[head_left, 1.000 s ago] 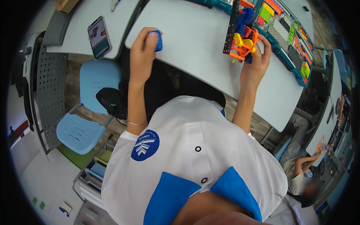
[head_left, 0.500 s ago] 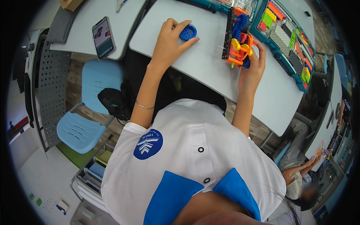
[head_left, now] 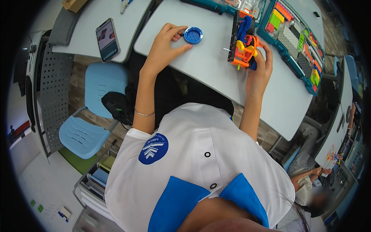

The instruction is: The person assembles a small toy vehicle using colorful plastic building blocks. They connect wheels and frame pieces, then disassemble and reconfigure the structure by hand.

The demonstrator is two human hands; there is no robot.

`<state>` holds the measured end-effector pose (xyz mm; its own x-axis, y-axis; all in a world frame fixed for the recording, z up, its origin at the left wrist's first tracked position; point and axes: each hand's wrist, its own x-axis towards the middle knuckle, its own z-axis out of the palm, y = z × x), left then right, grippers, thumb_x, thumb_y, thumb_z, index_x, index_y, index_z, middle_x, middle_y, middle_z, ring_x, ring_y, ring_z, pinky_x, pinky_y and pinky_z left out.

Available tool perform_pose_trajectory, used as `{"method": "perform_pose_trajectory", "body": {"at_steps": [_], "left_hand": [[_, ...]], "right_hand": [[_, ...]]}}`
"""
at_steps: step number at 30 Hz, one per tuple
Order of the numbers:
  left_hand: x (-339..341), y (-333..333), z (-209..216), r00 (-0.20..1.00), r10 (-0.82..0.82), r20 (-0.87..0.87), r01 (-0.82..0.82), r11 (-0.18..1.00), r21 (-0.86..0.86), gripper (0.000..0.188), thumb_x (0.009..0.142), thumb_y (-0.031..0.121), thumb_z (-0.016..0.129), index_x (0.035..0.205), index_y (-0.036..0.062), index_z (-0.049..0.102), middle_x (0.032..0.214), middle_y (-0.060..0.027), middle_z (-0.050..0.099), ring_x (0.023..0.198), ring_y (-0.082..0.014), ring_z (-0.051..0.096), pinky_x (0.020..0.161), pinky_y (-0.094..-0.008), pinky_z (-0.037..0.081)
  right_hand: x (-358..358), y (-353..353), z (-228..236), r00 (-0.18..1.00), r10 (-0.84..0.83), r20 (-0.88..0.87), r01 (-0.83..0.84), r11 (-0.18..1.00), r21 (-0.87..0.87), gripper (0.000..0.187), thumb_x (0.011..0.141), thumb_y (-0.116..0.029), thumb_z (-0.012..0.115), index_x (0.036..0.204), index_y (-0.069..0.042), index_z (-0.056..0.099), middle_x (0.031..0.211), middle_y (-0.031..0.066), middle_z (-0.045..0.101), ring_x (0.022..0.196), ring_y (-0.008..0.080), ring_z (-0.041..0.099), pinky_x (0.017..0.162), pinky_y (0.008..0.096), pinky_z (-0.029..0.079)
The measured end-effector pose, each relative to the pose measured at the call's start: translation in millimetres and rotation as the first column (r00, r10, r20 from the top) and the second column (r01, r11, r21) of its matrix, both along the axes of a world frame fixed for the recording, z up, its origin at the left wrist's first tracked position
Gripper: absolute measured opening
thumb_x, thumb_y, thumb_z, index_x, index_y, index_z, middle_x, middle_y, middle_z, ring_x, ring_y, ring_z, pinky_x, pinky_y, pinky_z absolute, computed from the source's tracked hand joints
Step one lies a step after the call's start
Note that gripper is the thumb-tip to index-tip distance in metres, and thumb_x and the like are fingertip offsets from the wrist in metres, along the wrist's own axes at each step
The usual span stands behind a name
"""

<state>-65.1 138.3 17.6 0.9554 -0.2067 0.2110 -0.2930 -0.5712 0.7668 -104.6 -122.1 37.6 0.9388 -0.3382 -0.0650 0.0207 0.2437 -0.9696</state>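
A round blue plastic wheel with holes in its face lies on the white table. Just left of it is my left hand. Its index fingertip is at the wheel's edge and its thumb stands apart below, so the wheel is not gripped between them. A small dark spot shows by the curled fingers, too small to name. My right hand grips a building-block model by its right side. Black beams, orange frames, yellow parts, a blue gear and a thin metal axle make up the model. Some right fingertips are hidden behind it.
An open teal parts case with coloured pieces lies at the right, another case at the far edge. A phone rests on the neighbouring table. Blue chairs stand left. Another person's hands are at the lower right.
My left hand has drawn back to the left, its thumb and index finger no longer around the wheel. The wheel now shows its hollow side. My right hand and the model barely moved.
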Motion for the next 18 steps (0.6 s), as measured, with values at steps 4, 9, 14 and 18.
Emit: {"method": "perform_pose_trajectory", "body": {"at_steps": [4,9,14,18], "left_hand": [[-3.9,-1.9,8.7,0.999,0.034,-0.018,-0.033,0.999,0.037,0.054,0.072,0.023,0.086,0.121,0.0077,0.069,0.1,-0.0039,0.057,0.093,-0.0156,0.054,0.083,-0.028,0.046],[13.4,-7.1,-6.0,0.974,0.069,0.214,-0.096,0.988,0.119,0.053,0.073,0.029,0.086,0.12,0.0107,0.07,0.105,-0.0044,0.056,0.099,-0.0184,0.053,0.086,-0.0308,0.045],[49.7,0.5,-17.4,0.858,0.315,0.407,-0.376,0.923,0.077,0.052,0.076,0.035,0.085,0.119,0.0101,0.069,0.119,-0.0095,0.054,0.115,-0.0276,0.047,0.097,-0.0392,0.043],[69.9,14.5,-34.8,0.852,0.383,0.357,-0.453,0.881,0.137,0.059,0.077,0.043,0.082,0.12,0.0057,0.067,0.124,-0.0144,0.052,0.122,-0.0298,0.041,0.102,-0.0418,0.041]], "right_hand": [[0.6,-1.2,-1.8,1.0,-0.001,0.017,0.001,1.0,0.023,0.035,0.093,-0.011,0.056,0.127,-0.005,0.055,0.105,0.0104,0.065,0.077,0.0112,0.065,0.054,0.0242,0.045],[1.0,-1.0,-1.2,1.0,0.016,0.016,-0.016,1.0,0.021,0.035,0.092,-0.011,0.058,0.127,-0.005,0.055,0.105,0.012,0.064,0.077,0.011,0.064,0.052,0.0235,0.046],[0.1,-1.1,-1.7,1.0,-0.008,0.005,0.008,0.999,0.035,0.036,0.092,-0.011,0.058,0.127,-0.005,0.055,0.107,0.013,0.064,0.084,0.0126,0.065,0.061,0.0245,0.054],[1.8,-0.7,-3.1,1.0,-0.004,0.011,0.004,0.999,0.037,0.035,0.092,-0.011,0.058,0.127,-0.006,0.056,0.107,0.0126,0.064,0.086,0.0128,0.065,0.066,0.0246,0.055]]}}
